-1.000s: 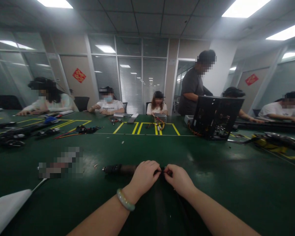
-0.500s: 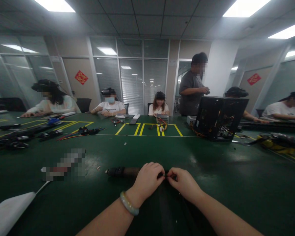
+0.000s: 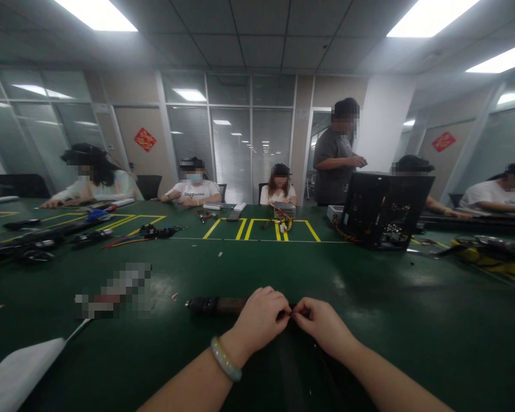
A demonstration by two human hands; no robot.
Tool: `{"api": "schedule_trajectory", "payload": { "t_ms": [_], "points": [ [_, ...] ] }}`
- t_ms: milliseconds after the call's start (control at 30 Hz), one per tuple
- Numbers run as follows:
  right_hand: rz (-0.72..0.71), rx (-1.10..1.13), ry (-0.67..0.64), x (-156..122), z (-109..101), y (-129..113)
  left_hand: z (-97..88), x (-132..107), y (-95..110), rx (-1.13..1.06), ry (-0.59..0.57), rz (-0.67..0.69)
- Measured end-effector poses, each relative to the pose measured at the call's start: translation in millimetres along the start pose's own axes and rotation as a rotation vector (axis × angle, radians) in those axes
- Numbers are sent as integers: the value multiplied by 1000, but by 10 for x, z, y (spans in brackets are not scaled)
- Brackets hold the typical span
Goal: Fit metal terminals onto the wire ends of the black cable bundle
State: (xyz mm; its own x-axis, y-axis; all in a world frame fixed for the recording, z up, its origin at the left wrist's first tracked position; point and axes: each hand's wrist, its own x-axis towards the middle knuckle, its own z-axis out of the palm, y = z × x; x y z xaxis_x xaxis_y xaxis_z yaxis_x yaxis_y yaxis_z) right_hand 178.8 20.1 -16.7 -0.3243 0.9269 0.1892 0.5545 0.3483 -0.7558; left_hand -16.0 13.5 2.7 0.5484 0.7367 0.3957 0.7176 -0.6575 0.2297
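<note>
A dark, cylindrical electric screwdriver [image 3: 221, 305] lies crosswise before me, its metal tip pointing left. My left hand [image 3: 261, 315] is closed over its right end, hiding that part. Close beside it, my right hand [image 3: 321, 321] has thumb and forefinger pinched together, almost touching the left fingertips. Something small and dark shows between the two hands, too small to name. A pale bangle [image 3: 225, 359] circles my left wrist.
On the green table [image 3: 223, 269], a white power strip or box [image 3: 23, 372] with a cable is at lower left, near a blurred-out item [image 3: 115, 292]. A black computer case [image 3: 386, 212] stands at right. Cables [image 3: 150, 232] lie back left. Several people sit opposite; one person [image 3: 335, 151] stands.
The view has tilted slightly, so everything sits a little lower in the frame. Both hands stay at the screwdriver's right end, with their fingertips slightly shifted.
</note>
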Motion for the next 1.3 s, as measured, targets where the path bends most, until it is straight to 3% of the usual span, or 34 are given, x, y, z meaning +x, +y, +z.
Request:
{"api": "schedule_trajectory", "payload": {
  "t_ms": [600, 833, 1300],
  "points": [
    [67, -77, -40, 3, -51, 48, -13, 5, 19, -29, 17, -65],
    [-7, -110, 2, 58, -51, 94, 20, 26, 42, -5, 22, -105],
    [-15, -124, 34, 178, -52, 137, 122, 93, 52, 94, 60, -188]
  ]
}}
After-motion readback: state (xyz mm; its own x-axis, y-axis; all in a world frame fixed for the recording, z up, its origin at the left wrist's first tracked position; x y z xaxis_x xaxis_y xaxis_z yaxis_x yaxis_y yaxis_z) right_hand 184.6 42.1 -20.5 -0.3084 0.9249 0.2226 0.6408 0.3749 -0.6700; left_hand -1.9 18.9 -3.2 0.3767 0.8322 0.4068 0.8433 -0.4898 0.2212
